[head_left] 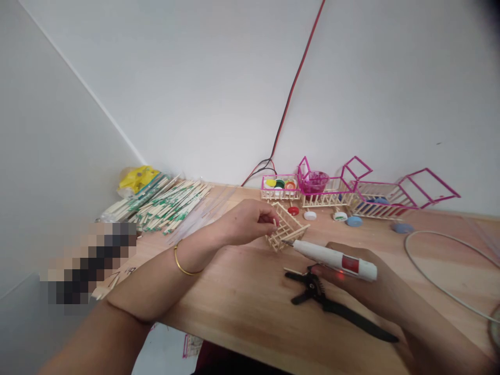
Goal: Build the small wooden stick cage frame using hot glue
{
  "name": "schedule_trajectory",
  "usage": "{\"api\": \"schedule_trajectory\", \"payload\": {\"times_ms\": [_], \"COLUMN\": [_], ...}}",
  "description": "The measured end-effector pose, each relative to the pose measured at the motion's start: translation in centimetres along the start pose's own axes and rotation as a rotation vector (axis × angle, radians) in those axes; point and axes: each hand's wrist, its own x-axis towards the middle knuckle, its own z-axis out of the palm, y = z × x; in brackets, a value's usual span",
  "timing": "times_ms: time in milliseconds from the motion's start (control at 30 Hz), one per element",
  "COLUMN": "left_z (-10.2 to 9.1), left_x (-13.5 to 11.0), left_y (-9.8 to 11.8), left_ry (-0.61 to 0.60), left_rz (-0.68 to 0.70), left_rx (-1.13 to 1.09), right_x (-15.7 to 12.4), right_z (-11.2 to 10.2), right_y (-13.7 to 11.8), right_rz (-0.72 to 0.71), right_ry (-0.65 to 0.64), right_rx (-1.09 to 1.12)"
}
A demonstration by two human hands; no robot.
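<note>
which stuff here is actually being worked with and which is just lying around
In use:
left hand holding the small stick frame
right hand holding the white glue pen

Lying about:
black pliers
packet chopsticks
pink-edged stick racks
loose bottle caps
white cable

The right hand (363, 284) is largely concealed beneath the white glue pen (335, 258) it grips, and it covers part of the black pliers (332, 304) lying on the table (242, 307). The left hand (244, 223) hides the near side of the small wooden stick frame (287, 227); its fingertips cannot be resolved. A pixelated patch (89, 260) masks an area at the left, the white cable (441, 286) leaves the right edge, and both forearms are cut off at the bottom edge.
</note>
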Motion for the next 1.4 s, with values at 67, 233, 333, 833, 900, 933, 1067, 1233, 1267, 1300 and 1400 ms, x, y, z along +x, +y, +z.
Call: {"api": "schedule_trajectory", "payload": {"times_ms": [67,233,333,833,900,933,1067,1233,1267,1300,1400], "left_z": [0.0,0.0,0.0,0.1,0.1,0.1,0.0,-0.1,0.0,0.0,0.1], "left_x": [0.0,-0.1,-0.1,0.0,0.0,0.0,-0.1,-0.2,-0.2,-0.2,-0.2], "left_y": [0.0,0.0,0.1,0.0,0.2,0.3,0.8,1.1,1.1,1.1,0.9], "left_ry": [0.004,0.003,-0.008,-0.029,-0.037,-0.04,-0.034,-0.045,-0.05,-0.055,-0.075], "left_rz": [-0.002,-0.005,-0.017,-0.049,-0.054,-0.055,-0.066,-0.076,-0.075,-0.074,-0.078], "left_rx": [-0.019,-0.047,-0.066,-0.093,-0.104,-0.105,-0.089,-0.085,-0.083,-0.082,-0.092], "right_x": [0.0,0.1,0.0,0.0,0.0,0.0,0.0,0.0,0.0,0.0,-0.1], "right_z": [-0.1,-0.1,-0.2,-0.1,-0.2,-0.2,-0.1,-0.1,-0.1,-0.1,-0.2], "right_y": [0.0,0.3,0.3,-0.4,-0.5,-0.5,-0.4,-0.6,-0.7,-0.7,-0.7], "right_rz": [0.029,0.038,0.038,0.057,0.057,0.06,0.062,0.072,0.075,0.077,0.076], "right_ry": [-0.068,-0.096,-0.108,-0.072,-0.052,-0.047,-0.045,-0.037,-0.035,-0.033,-0.028], "right_rx": [0.007,0.03,0.042,0.038,0.042,0.046,0.054,0.056,0.056,0.053,0.046]}}
